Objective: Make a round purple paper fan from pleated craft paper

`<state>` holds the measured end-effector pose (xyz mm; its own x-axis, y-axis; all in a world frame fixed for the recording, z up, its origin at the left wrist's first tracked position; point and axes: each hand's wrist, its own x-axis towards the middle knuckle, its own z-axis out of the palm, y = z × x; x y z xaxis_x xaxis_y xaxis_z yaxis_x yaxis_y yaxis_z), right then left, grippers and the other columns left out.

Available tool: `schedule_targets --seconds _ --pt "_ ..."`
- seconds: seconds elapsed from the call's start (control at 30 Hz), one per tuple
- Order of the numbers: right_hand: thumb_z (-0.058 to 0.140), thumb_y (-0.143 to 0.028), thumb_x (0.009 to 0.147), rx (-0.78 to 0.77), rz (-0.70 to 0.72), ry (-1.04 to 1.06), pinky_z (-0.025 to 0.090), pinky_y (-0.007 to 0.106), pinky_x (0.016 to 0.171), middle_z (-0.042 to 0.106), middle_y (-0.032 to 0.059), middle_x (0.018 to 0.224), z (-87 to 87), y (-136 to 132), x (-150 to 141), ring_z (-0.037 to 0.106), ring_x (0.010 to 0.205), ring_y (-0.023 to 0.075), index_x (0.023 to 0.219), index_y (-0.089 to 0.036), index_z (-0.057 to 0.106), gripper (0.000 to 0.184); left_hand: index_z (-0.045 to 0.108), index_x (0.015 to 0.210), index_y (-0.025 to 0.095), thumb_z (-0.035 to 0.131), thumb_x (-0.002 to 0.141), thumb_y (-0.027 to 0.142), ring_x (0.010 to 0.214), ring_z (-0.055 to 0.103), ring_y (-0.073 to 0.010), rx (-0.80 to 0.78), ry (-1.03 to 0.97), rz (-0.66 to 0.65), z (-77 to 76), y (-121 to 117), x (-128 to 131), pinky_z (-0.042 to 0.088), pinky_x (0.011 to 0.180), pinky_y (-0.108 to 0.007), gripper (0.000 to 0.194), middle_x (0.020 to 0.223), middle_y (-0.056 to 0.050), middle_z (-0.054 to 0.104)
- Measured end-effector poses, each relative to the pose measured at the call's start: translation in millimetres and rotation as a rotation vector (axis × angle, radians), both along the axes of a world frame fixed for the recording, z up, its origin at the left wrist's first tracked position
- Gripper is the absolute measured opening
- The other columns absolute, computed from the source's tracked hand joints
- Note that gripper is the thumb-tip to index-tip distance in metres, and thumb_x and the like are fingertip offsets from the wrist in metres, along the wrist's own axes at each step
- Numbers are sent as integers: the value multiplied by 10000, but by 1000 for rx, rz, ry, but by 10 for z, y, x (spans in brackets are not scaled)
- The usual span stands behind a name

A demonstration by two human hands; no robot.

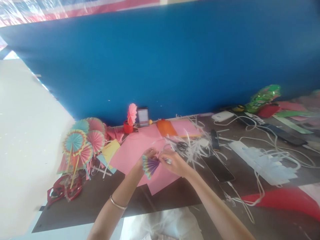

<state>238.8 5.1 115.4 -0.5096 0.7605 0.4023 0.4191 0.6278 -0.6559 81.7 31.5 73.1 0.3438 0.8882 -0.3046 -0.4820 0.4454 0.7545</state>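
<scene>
A small pleated paper fan [150, 166] in striped rainbow colours is held over pink sheets in the middle of the table. My left hand [149, 154] is closed round its back, fingers partly hidden. At the narrow end, my right hand [173, 162] pinches the fan with its fingertips. Something small and white shows under the right hand's fingers; its kind is too blurred to tell. Beneath both hands spread large sheets of pink paper [128, 151]. Black-handled scissors [182, 146] lie just beyond the right hand, among white paper strips [193, 150].
Finished paper rosettes [74, 142] are grouped at the left, above a red object in clear wrap [72, 187]. A red pot [128, 127] with a pink fan stands at the back. On the right lie a phone [218, 168], a white power strip [262, 161] and tangled cables.
</scene>
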Motion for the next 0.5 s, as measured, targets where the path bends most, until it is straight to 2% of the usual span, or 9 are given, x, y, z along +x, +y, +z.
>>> schedule_targets --seconds 0.13,0.3,0.4,0.5 --pt "457 -173 864 33 -7 -47 435 299 730 613 35 737 -11 -2 -4 564 732 168 738 -195 597 189 463 697 160 745 606 350 478 488 -67 158 -30 -58 95 -32 -1 377 504 -206 353 614 29 538" --pt "413 -148 881 88 78 -113 446 339 788 621 60 813 -59 -3 -26 570 846 190 853 -191 620 213 448 769 179 676 678 393 399 440 -59 320 247 11 133 -15 -35 314 439 -197 326 597 41 542" --pt "413 -128 869 162 59 -163 457 351 785 613 78 880 -198 6 -53 554 903 203 803 -185 618 223 469 787 179 639 722 337 433 470 -76 381 370 45 111 -7 -58 331 458 -202 241 620 28 551" --pt "439 -117 845 190 -19 -182 473 341 746 605 88 907 -410 14 -90 556 883 202 732 -183 606 213 506 774 171 637 724 260 538 518 -99 386 400 88 23 -7 -63 369 528 -205 166 659 6 566"
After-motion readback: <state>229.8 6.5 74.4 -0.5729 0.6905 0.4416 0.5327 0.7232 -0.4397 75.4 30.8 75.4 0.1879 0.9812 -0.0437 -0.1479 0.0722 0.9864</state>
